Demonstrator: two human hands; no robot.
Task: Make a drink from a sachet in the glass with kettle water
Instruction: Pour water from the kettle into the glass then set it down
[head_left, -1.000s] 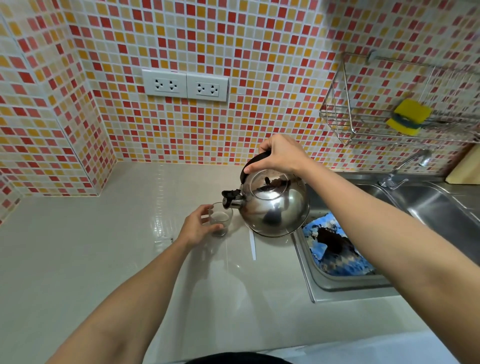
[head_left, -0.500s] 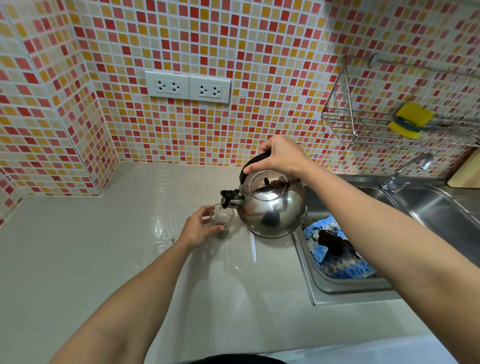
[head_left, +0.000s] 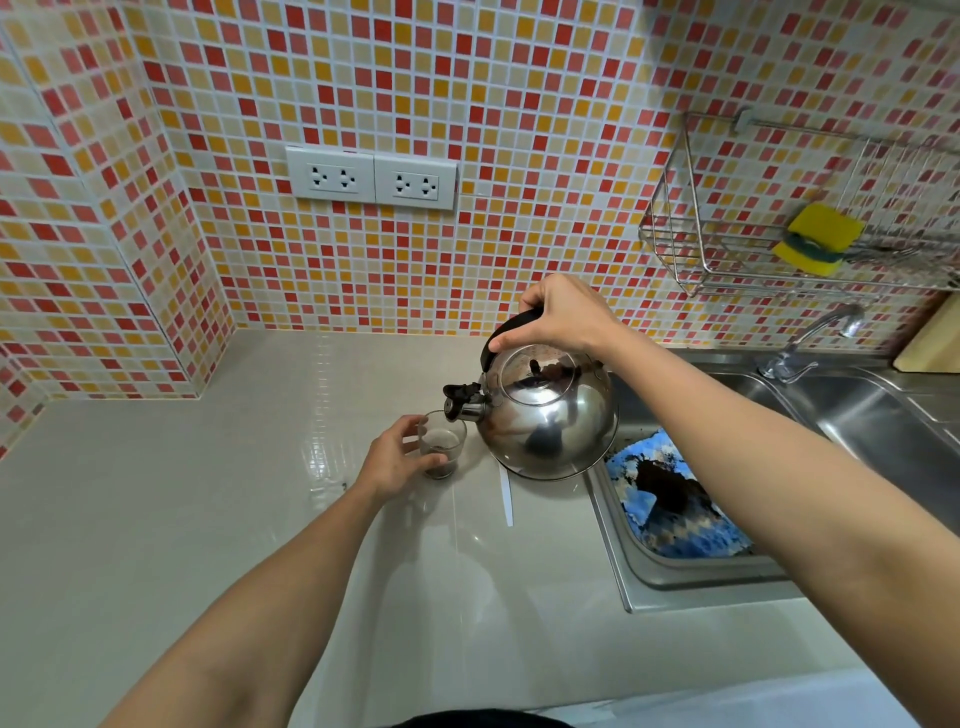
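Note:
A small clear glass (head_left: 441, 444) with dark powder or liquid at its bottom stands on the beige counter (head_left: 208, 519). My left hand (head_left: 397, 460) curls around its left side and holds it. My right hand (head_left: 563, 314) grips the black handle of a shiny steel kettle (head_left: 545, 415), which is lifted and tilted left. The kettle's black-capped spout sits just over the glass's rim. A thin white strip (head_left: 505, 496), perhaps the sachet, lies on the counter below the kettle.
A steel sink (head_left: 857, 415) lies to the right, with a blue cloth (head_left: 675, 499) in its near basin and a tap (head_left: 810, 338) behind. A wire rack (head_left: 727, 234) with a yellow sponge (head_left: 818, 236) hangs on the tiled wall. Two sockets (head_left: 371, 176) sit above the counter.
The kettle has tipped slightly further so its spout hangs lower over the glass. Dark content now shows in the glass. Both hands keep their grips.

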